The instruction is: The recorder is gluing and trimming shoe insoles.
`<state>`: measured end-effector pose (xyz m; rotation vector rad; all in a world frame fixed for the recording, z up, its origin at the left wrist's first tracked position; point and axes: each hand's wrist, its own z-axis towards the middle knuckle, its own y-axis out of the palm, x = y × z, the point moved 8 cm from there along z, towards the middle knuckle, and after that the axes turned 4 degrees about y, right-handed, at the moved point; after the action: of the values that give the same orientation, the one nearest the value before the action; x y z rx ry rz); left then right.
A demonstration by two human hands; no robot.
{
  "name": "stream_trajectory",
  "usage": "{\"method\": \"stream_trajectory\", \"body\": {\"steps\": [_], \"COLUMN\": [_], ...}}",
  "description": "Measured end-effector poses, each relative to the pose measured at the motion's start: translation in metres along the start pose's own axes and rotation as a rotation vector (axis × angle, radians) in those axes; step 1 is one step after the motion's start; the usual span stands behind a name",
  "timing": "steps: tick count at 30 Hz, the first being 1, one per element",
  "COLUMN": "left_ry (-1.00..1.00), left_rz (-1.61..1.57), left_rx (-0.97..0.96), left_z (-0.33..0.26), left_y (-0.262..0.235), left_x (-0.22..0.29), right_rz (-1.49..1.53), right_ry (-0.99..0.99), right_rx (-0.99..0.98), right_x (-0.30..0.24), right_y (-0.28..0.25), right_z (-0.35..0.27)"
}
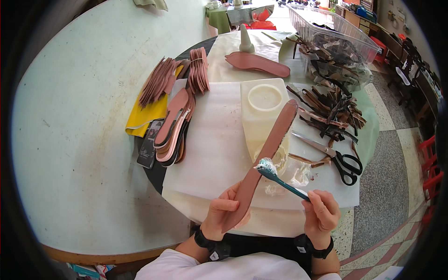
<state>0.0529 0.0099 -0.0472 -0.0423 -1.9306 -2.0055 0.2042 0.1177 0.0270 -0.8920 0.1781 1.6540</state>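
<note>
My left hand [218, 212] grips the lower end of a long reddish-brown insole [269, 148], which slants up and to the right. Its right edge looks rough toward the top. In my right hand [322, 213], pinched between thumb and fingers, is the handle of a teal toothbrush [288, 186]. The brush head carries white paste and touches or nearly touches the insole's edge near its middle. Behind the insole a translucent plastic container [251, 114] lies on a white sheet [205, 158], its lower part partly hidden. White paste [300, 176] is smeared beside it.
Black-handled scissors [349, 167] and dark scrap strips [333, 107] lie to the right. A clear plastic basket [373, 44] holds more scraps. At left are stacked insoles [173, 119], bundled brown pieces [198, 70], yellow cloth [140, 114] and a phone [147, 149]. More insoles [259, 64] lie farther back.
</note>
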Motion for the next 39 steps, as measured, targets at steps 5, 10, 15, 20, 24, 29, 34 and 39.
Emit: {"method": "stream_trajectory", "body": {"steps": [5, 10, 15, 20, 24, 29, 34, 39], "left_ry": [0.032, 0.002, 0.042, 0.039, 0.049, 0.054, 0.057, 0.017], "left_rz": [0.022, 0.025, 0.095, 0.065, 0.089, 0.160, 0.219, 0.157], "left_rx": [0.043, -0.009, 0.105, 0.105, 0.112, 0.140, 0.190, 0.131], "left_z": [0.001, -0.001, 0.002, 0.003, 0.003, 0.004, 0.007, 0.009], "left_y": [0.003, 0.004, 0.004, 0.003, 0.003, 0.005, 0.001, 0.003], "left_x": [0.001, -0.001, 0.001, 0.001, 0.001, -0.001, -0.001, -0.003], "right_rz": [0.012, 0.022, 0.003, 0.052, 0.077, 0.192, 0.132, 0.129], "right_ry": [0.099, 0.077, 0.049, 0.134, 0.191, 0.269, 0.317, 0.221], "right_rx": [0.035, 0.027, -0.030, -0.029, 0.006, 0.059, -0.021, -0.006], "right_x": [0.006, 0.002, -0.002, 0.009, 0.017, 0.026, 0.025, 0.020], "right_y": [-0.004, -0.008, -0.006, 0.000, -0.005, -0.009, -0.005, -0.009], "right_z": [-0.003, -0.009, -0.010, -0.014, -0.023, -0.028, -0.027, -0.023]}}
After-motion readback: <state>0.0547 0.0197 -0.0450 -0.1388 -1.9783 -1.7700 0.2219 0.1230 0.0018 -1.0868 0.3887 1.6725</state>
